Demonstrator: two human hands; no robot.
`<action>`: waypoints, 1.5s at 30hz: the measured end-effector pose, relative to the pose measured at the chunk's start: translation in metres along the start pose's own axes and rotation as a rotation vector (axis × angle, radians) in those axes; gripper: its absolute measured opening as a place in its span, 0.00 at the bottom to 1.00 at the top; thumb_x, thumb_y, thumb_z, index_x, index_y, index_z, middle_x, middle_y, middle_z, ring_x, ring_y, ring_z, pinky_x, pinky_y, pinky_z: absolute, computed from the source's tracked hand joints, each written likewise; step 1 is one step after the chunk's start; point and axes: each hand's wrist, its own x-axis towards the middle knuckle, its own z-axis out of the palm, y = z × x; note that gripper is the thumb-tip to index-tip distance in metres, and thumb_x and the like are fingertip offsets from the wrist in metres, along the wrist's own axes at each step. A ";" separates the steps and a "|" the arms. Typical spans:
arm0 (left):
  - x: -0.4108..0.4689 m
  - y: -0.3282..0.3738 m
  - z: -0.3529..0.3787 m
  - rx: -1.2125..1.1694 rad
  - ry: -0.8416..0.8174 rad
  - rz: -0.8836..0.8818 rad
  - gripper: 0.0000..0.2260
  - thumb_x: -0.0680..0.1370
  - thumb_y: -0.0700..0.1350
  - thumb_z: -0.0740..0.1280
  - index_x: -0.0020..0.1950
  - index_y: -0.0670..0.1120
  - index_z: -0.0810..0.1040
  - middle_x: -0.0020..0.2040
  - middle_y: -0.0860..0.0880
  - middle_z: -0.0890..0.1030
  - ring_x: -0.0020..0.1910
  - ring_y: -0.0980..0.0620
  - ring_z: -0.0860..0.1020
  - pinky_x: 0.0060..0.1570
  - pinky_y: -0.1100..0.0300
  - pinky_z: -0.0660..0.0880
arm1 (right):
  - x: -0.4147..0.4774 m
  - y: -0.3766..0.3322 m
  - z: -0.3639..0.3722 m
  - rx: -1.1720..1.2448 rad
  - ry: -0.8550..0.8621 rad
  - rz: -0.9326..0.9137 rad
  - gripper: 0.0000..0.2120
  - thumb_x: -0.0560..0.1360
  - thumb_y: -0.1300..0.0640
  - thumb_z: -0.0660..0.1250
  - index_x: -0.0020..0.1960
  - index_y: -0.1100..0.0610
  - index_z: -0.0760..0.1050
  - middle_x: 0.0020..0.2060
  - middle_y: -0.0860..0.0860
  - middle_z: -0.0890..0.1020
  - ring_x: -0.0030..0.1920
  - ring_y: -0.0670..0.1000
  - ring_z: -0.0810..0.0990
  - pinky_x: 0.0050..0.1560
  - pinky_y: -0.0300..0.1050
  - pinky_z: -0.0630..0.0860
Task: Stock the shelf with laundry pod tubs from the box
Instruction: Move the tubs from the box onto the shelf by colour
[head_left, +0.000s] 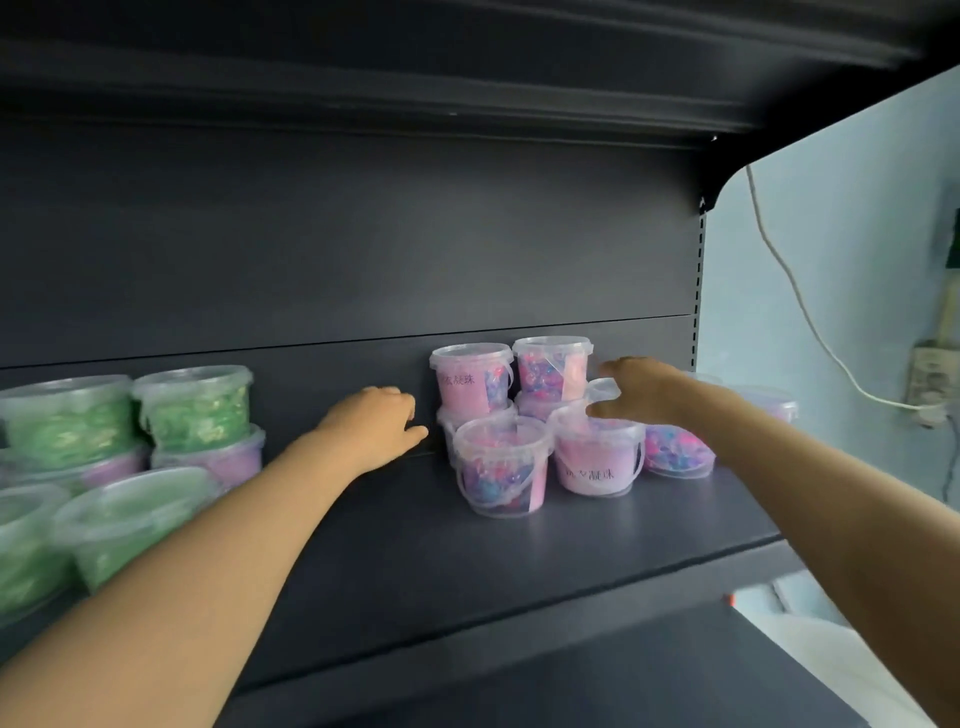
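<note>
On my feed, a pale blue wall (841, 249) fills the right side of the view. A white cable (794, 291) hangs down it in a long curve and ends at a plug (930, 414) low on the wall. Just above the plug sits a pale socket block (932, 371), too blurred for detail. I note a dark fitting (954, 239) at the right edge, partly cut off. Lower right, a small orange mark (731, 599) shows beside a pale surface I cannot identify.
</note>
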 end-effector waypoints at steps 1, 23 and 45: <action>-0.015 0.000 -0.010 0.063 -0.004 0.019 0.16 0.79 0.55 0.59 0.60 0.45 0.74 0.60 0.48 0.74 0.59 0.47 0.73 0.51 0.55 0.71 | -0.018 -0.006 -0.005 -0.085 -0.021 -0.002 0.28 0.76 0.44 0.64 0.71 0.55 0.66 0.67 0.53 0.72 0.67 0.55 0.70 0.63 0.48 0.68; -0.299 0.206 -0.113 0.108 0.075 0.301 0.14 0.80 0.52 0.56 0.54 0.44 0.74 0.56 0.44 0.75 0.52 0.45 0.72 0.44 0.55 0.68 | -0.378 0.028 -0.078 -0.369 0.017 0.014 0.26 0.75 0.42 0.64 0.69 0.54 0.68 0.62 0.55 0.76 0.63 0.57 0.73 0.58 0.48 0.72; -0.455 0.521 0.040 -0.138 -0.284 0.187 0.14 0.80 0.52 0.57 0.58 0.44 0.73 0.56 0.45 0.75 0.57 0.45 0.73 0.50 0.52 0.72 | -0.648 0.327 0.100 -0.156 -0.417 0.105 0.22 0.73 0.42 0.64 0.60 0.56 0.74 0.56 0.52 0.79 0.58 0.54 0.75 0.48 0.46 0.74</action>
